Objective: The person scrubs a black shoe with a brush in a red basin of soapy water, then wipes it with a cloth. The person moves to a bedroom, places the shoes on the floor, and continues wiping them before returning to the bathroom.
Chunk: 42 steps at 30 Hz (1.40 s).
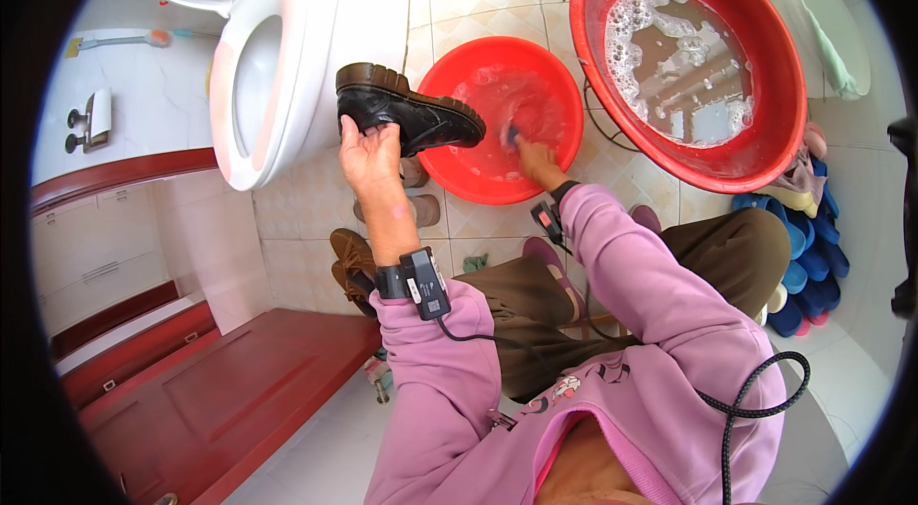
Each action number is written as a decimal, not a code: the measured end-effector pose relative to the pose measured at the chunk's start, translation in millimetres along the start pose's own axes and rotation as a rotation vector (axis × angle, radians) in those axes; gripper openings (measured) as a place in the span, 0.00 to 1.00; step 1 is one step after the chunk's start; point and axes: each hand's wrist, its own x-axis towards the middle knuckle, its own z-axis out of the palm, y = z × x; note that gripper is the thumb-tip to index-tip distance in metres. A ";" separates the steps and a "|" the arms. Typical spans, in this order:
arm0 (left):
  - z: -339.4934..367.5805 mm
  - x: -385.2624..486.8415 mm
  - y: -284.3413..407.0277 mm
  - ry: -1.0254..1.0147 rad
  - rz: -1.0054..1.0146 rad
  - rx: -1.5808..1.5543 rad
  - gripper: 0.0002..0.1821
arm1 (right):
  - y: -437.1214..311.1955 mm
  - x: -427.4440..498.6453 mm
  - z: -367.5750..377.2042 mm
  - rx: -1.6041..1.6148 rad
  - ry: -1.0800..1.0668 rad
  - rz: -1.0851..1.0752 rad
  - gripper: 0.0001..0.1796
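Note:
My left hand point(373, 153) grips a black leather shoe point(409, 119) by its opening. The shoe is tipped on its side, its brown lugged sole facing away from me and its toe over the left rim of a red plastic basin point(459, 178). Inside that basin is cloudy, stirred water. My right hand point(536, 159) reaches into the basin, its fingers closed around a small blue object point(513, 134). Blur and water hide most of this object, so its kind is unclear.
A larger red basin point(778, 153) of foamy water stands raised on a metal stand at right. The toilet point(301, 74) is at left. Brown shoes point(351, 261) sit on the tiles, blue slippers point(814, 254) are stacked at right, and a red door point(237, 390) is at lower left.

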 end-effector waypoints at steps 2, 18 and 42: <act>-0.9 -0.4 3.0 -0.019 -0.012 -0.006 0.16 | 3.8 -8.1 9.2 -0.135 -0.139 -0.276 0.26; 12.0 -7.7 -11.3 -0.128 -0.112 -0.097 0.15 | 7.0 -32.3 -68.6 -0.098 0.204 -0.251 0.22; 60.2 -103.8 -102.6 -0.013 0.095 0.513 0.18 | -13.7 -120.0 -140.5 0.889 0.308 -0.601 0.24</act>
